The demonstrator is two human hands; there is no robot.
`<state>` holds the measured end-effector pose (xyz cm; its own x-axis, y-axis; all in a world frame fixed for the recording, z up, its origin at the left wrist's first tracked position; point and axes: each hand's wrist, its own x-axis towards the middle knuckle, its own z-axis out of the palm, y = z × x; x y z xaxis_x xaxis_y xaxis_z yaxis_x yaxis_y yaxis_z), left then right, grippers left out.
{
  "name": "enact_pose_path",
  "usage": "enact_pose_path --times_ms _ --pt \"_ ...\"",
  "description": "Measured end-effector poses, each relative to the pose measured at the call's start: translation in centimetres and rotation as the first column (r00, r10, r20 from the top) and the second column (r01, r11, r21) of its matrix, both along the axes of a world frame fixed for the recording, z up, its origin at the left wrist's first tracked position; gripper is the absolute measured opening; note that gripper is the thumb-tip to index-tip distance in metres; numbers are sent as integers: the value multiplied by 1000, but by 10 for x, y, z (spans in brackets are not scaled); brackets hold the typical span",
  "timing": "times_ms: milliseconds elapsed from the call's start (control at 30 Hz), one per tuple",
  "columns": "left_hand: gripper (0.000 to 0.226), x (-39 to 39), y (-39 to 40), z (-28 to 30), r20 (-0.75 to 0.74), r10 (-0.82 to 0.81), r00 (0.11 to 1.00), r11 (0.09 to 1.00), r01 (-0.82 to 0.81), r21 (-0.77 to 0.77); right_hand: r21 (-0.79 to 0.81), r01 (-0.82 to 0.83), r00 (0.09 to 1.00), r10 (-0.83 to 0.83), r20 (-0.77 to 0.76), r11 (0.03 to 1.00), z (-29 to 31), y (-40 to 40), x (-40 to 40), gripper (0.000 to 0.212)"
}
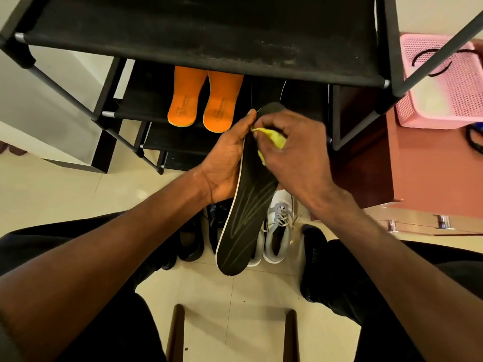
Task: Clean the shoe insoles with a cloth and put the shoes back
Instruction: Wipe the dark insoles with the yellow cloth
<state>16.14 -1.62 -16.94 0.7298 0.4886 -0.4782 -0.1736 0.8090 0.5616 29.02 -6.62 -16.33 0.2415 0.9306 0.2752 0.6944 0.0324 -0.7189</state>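
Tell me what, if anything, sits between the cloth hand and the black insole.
Nothing visible does. The right hand already presses the yellow cloth against the black insole, which the left hand holds from the side. Only the cloth lies between fingers and insole.

Long black insole w/ pale streaks, upright; yellow cloth against it.
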Motion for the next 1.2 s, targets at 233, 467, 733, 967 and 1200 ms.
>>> enact_pose_path --times_ms 233,467,733,967,1200 --pt "63 6 -7 -1 -30 -99 995 989 101 105 -48 333 941 -329 81 942 10 9 31 17" --pt "72 7 -5 1 -34 -93 995 992 96 86 34 387 921 -386 -50 921 12 11 36 16" --pt "61 4 -5 3 -48 -87 995 990 92 108 85 161 969 -174 177 983 6 6 25 22" --pt "57 4 -2 8 -44 -40 998 997 43 61 38 90 953 -97 288 995 3 -2 19 19" --pt "59 2 -4 6 -93 -73 993 996 77 40 -25 66 994 -64 86 997 8 0 15 17"
